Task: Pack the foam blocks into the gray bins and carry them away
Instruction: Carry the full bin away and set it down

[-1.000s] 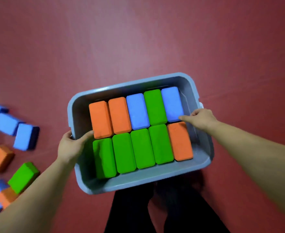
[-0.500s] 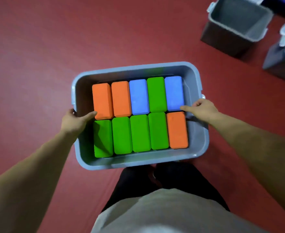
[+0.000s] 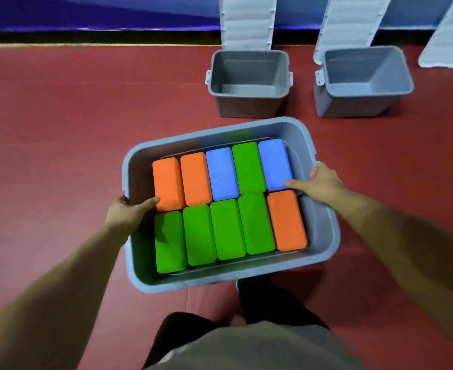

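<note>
I hold a gray bin (image 3: 324,231) in the air above the red floor, in front of my body. It is packed with two rows of foam blocks: orange blocks (image 3: 168,180), blue blocks (image 3: 221,174) and green blocks (image 3: 226,228). My left hand (image 3: 125,212) grips the bin's left rim, thumb inside against an orange block. My right hand (image 3: 322,182) grips the right rim, its thumb reaching in to the far-right blue block (image 3: 274,162).
Two empty gray bins (image 3: 248,76) (image 3: 364,78) stand on the floor ahead, each with an open white lid (image 3: 248,21) leaning on the blue wall behind. A third lid (image 3: 447,41) shows at the right edge. My legs are below the bin.
The view has swung away from the loose blocks on the left toward the wall. The two empty bins have come into view and moved closer. My grip on the full bin is unchanged.
</note>
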A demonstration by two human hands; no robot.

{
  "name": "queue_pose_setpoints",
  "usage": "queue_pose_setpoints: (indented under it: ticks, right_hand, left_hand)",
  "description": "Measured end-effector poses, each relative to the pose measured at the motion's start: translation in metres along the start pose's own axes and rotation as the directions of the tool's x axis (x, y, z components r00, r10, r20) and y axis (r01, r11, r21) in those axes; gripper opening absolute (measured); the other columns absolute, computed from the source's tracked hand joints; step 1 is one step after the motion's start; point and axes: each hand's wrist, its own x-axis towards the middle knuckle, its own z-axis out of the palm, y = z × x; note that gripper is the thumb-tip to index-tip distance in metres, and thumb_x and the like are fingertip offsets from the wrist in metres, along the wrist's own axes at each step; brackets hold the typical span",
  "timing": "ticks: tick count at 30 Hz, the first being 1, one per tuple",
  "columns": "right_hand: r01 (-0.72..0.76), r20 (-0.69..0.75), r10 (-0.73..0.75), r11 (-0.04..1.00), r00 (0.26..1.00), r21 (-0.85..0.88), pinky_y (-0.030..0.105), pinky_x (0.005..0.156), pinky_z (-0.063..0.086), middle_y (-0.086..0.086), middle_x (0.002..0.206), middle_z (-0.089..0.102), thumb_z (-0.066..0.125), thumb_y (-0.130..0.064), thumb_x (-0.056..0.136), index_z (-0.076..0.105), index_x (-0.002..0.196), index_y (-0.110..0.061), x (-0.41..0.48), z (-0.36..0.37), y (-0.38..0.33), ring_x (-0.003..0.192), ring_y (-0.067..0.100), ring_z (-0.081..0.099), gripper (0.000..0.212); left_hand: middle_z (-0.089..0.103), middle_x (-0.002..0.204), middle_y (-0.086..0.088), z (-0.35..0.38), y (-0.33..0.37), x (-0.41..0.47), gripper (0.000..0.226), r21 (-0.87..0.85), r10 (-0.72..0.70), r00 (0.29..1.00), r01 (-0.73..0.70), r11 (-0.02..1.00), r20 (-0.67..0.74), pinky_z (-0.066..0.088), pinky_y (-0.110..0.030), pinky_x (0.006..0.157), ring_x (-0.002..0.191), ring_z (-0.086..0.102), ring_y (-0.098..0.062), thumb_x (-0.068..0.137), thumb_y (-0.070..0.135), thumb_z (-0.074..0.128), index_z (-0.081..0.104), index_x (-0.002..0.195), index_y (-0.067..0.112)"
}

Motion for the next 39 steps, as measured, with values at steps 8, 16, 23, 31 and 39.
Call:
queue_pose_setpoints:
  ticks: [8, 16, 23, 31, 39]
  right_hand:
    - [-0.080, -0.075, 0.075, 0.995, 0.994, -0.056, 0.038, 0.092, 0.041, 0.016, 0.124, 0.053, 0.082, -0.063, 0.065, 0.050, 0.120, -0.003, 0.115, -0.134, 0.046, 0.119, 0.034, 0.048, 0.087]
    - [-0.255, -0.138, 0.258, 0.966, 0.956, 0.033, 0.037, 0.090, 0.044, 0.019, 0.128, 0.054, 0.081, -0.072, 0.054, 0.046, 0.121, -0.008, 0.234, -0.226, 0.093, 0.119, 0.036, 0.053, 0.099]
    - [-0.371, -0.183, 0.410, 0.904, 0.894, 0.212, 0.041, 0.092, 0.050, 0.011, 0.116, 0.057, 0.069, -0.083, 0.035, 0.045, 0.108, -0.022, 0.296, -0.328, 0.141, 0.108, 0.031, 0.058, 0.098]
    - [-0.399, -0.238, 0.489, 0.851, 0.839, 0.343, 0.038, 0.084, 0.047, 0.012, 0.111, 0.059, 0.082, -0.070, 0.048, 0.050, 0.096, -0.017, 0.407, -0.460, 0.256, 0.103, 0.030, 0.058, 0.078]
    - [-0.387, -0.208, 0.441, 0.886, 0.873, 0.255, 0.038, 0.094, 0.047, 0.017, 0.120, 0.054, 0.081, -0.072, 0.052, 0.050, 0.112, -0.014, 0.511, -0.631, 0.393, 0.114, 0.035, 0.054, 0.089]
  left_hand:
    - [0.070, 0.099, -0.007, 0.130, 0.173, 0.048, 0.062, 0.118, 0.108, 0.988, -0.121, 0.986, 0.112, 0.050, -0.032, 0.065, 0.080, 0.065, -0.023, 0.067, 0.050, 0.087, 0.066, 0.112, 0.012]
    - [0.071, 0.111, -0.005, 0.279, 0.328, 0.133, 0.091, 0.152, 0.109, 0.964, -0.149, 0.977, 0.243, 0.058, -0.041, 0.087, 0.096, 0.069, -0.025, 0.053, 0.063, 0.088, 0.063, 0.124, 0.013]
    - [0.071, 0.111, -0.003, 0.401, 0.476, 0.138, 0.090, 0.228, 0.127, 0.915, -0.226, 0.947, 0.382, 0.057, -0.042, 0.089, 0.095, 0.069, -0.022, 0.049, 0.062, 0.088, 0.063, 0.122, 0.016]
    - [0.070, 0.105, -0.006, 0.592, 0.628, 0.099, 0.078, 0.304, 0.176, 0.880, -0.331, 0.893, 0.442, 0.058, -0.039, 0.081, 0.089, 0.068, -0.025, 0.058, 0.059, 0.087, 0.064, 0.115, 0.013]
    - [0.071, 0.107, -0.003, 0.781, 0.744, -0.001, 0.083, 0.312, 0.178, 0.911, -0.303, 0.900, 0.373, 0.059, -0.042, 0.084, 0.091, 0.069, -0.023, 0.051, 0.065, 0.086, 0.065, 0.116, 0.018]
